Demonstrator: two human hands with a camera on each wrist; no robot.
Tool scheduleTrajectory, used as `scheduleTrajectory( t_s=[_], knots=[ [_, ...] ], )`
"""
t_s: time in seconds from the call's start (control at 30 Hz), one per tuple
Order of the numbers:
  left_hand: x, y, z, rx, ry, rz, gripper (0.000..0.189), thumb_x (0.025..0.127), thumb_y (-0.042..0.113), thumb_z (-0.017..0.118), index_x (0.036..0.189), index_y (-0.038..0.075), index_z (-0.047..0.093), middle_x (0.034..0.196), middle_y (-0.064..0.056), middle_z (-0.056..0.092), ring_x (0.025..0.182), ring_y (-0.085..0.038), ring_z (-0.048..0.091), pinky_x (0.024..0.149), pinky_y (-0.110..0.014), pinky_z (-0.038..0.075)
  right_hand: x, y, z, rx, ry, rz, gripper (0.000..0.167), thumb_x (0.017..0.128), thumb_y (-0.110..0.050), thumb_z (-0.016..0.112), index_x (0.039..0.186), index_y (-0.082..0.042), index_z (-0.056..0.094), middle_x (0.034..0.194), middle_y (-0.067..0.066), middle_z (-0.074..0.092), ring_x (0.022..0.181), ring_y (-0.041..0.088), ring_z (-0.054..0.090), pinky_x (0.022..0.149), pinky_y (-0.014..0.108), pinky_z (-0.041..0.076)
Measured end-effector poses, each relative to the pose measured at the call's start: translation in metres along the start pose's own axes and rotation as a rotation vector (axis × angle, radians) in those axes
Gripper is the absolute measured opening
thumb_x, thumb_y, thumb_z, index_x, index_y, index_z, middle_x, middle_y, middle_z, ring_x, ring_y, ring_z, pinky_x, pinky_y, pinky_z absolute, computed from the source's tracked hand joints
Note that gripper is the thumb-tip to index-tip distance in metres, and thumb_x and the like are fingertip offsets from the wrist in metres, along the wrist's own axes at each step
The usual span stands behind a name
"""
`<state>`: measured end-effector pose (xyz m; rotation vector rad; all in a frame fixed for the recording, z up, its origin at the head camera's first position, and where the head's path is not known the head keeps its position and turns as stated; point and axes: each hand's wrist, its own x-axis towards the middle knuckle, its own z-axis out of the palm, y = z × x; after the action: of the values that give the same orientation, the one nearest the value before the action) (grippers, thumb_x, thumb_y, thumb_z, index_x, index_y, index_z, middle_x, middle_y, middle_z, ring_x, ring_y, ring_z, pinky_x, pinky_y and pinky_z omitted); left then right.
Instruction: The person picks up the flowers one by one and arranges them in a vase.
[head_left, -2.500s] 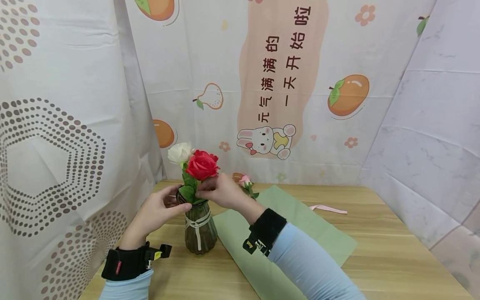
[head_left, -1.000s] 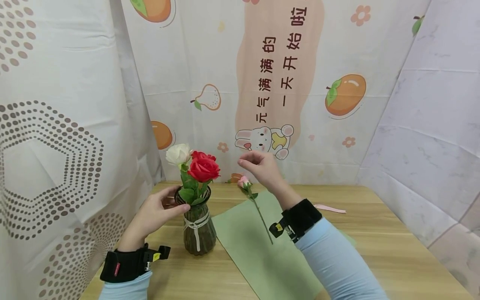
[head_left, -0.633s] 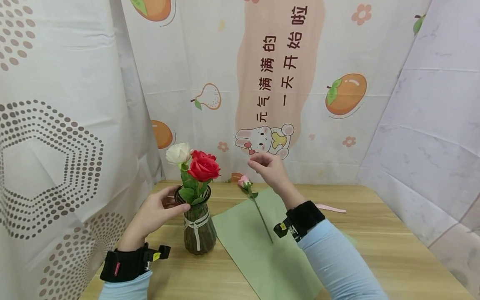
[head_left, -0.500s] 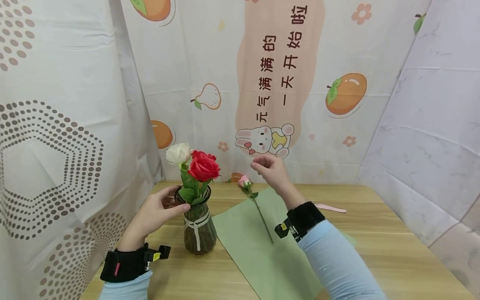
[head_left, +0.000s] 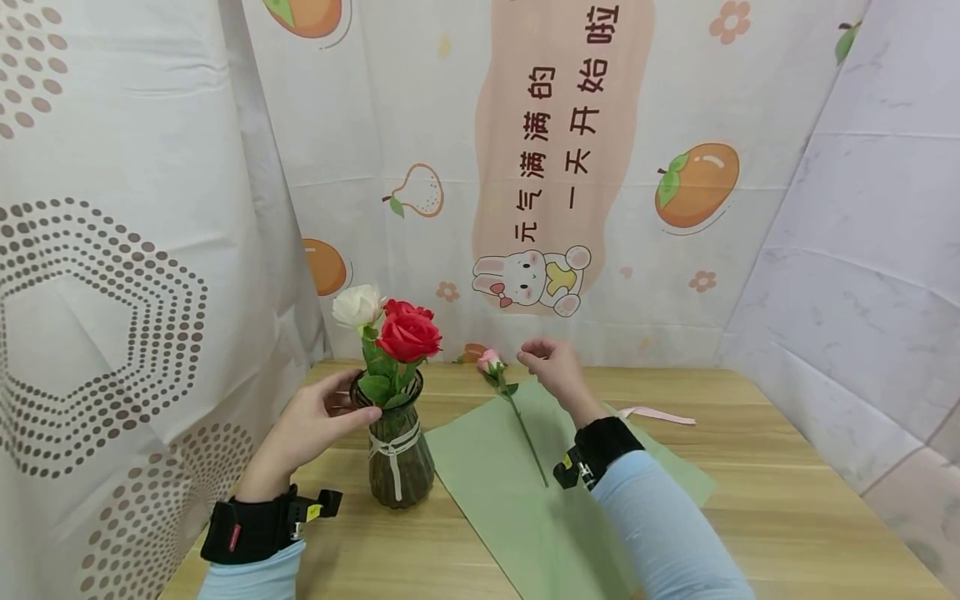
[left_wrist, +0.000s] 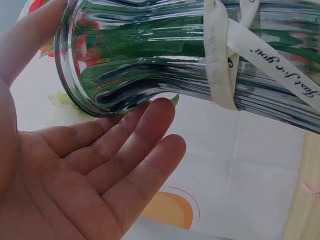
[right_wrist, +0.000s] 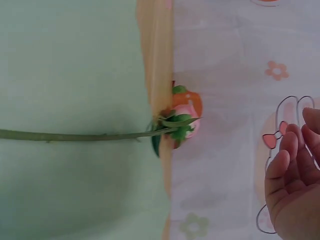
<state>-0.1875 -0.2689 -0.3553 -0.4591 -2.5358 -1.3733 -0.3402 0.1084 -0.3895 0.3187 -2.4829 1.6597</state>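
A ribbed, smoky glass vase (head_left: 401, 467) stands upright at the table's left, a white ribbon (left_wrist: 220, 55) tied about its waist. From it rise a white rose (head_left: 357, 307) and red roses (head_left: 408, 333) with green leaves. My left hand (head_left: 315, 421) holds the vase at its neck, thumb on the near side and fingers round the far side below the rim. My right hand (head_left: 558, 375), fingers loosely bent and holding nothing, hovers right of a pink rose (head_left: 489, 362). That rose lies with its long stem across green paper (head_left: 487, 500).
The green sheet spreads over the middle of the wooden table (head_left: 795, 500). A pink ribbon (head_left: 660, 414) lies at its right edge. Behind the table hangs a printed curtain (head_left: 427, 108), with another patterned curtain (head_left: 150, 333) on the left.
My right hand has let go of the red rose in the vase, moved right, and lowered toward the pink rose. My left hand stays at the vase's neck.
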Motion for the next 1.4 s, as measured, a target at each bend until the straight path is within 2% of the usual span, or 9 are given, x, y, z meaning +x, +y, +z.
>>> scheduleTrajectory(
  t_s=[0.17,0.47,0.8,0.97,1.13,1.27,1.4],
  knots=[
    [0.0,-0.001,0.0,-0.002,0.002,0.002,0.072,0.09,0.03,0.081,0.145,-0.004,0.05,0.131,-0.022,0.063,0.107,-0.029,0.069,0.08,-0.03,0.057,-0.001,0.015,0.009,-0.055,-0.033,0.049,0.018,0.096,-0.017,0.071,0.108,-0.003,0.072,0.096,0.008,0.07,0.082,0.022,0.063,0.068,0.032,0.051],
    [0.0,-0.001,0.0,-0.016,-0.002,0.012,0.07,0.09,0.028,0.081,0.144,-0.003,0.051,0.13,-0.02,0.064,0.106,-0.028,0.069,0.079,-0.028,0.056,-0.002,0.043,0.022,-0.246,-0.108,0.022,0.021,0.095,-0.01,0.072,0.111,0.003,0.071,0.099,0.01,0.07,0.092,0.025,0.065,0.079,0.041,0.054],
    [0.0,0.001,-0.001,-0.022,-0.004,0.019,0.068,0.09,0.028,0.081,0.144,-0.002,0.052,0.13,-0.018,0.065,0.106,-0.026,0.068,0.081,-0.029,0.056,-0.005,0.056,0.03,-0.497,-0.296,-0.028,0.026,0.095,-0.004,0.068,0.119,0.005,0.07,0.112,0.018,0.069,0.109,0.036,0.063,0.092,0.048,0.051],
    [-0.001,0.001,-0.001,-0.022,-0.002,0.01,0.07,0.09,0.029,0.081,0.145,-0.002,0.051,0.131,-0.019,0.064,0.105,-0.026,0.069,0.08,-0.029,0.056,-0.009,0.061,0.035,-0.588,-0.399,-0.008,0.036,0.093,-0.004,0.067,0.128,0.004,0.067,0.124,0.02,0.067,0.118,0.037,0.061,0.096,0.049,0.05],
    [-0.001,0.002,0.0,-0.016,-0.004,-0.001,0.072,0.089,0.031,0.081,0.146,-0.002,0.051,0.131,-0.019,0.064,0.106,-0.026,0.068,0.082,-0.029,0.056,-0.012,0.062,0.038,-0.669,-0.456,0.014,0.039,0.092,-0.003,0.066,0.131,0.002,0.066,0.131,0.019,0.064,0.127,0.036,0.056,0.104,0.05,0.045],
    [-0.001,0.002,0.0,-0.015,-0.007,0.003,0.072,0.09,0.031,0.081,0.146,-0.002,0.05,0.132,-0.019,0.064,0.107,-0.026,0.068,0.082,-0.03,0.056,-0.014,0.061,0.041,-0.727,-0.467,-0.025,0.032,0.091,-0.001,0.065,0.122,0.002,0.071,0.122,0.016,0.068,0.118,0.032,0.061,0.102,0.048,0.046],
    [-0.001,0.001,-0.001,-0.014,-0.005,0.003,0.072,0.09,0.031,0.081,0.146,-0.001,0.05,0.132,-0.018,0.064,0.107,-0.026,0.068,0.082,-0.03,0.056,-0.016,0.058,0.043,-0.716,-0.465,-0.042,0.016,0.09,-0.003,0.068,0.102,-0.001,0.077,0.1,0.008,0.072,0.092,0.023,0.062,0.087,0.041,0.051]
  ],
)
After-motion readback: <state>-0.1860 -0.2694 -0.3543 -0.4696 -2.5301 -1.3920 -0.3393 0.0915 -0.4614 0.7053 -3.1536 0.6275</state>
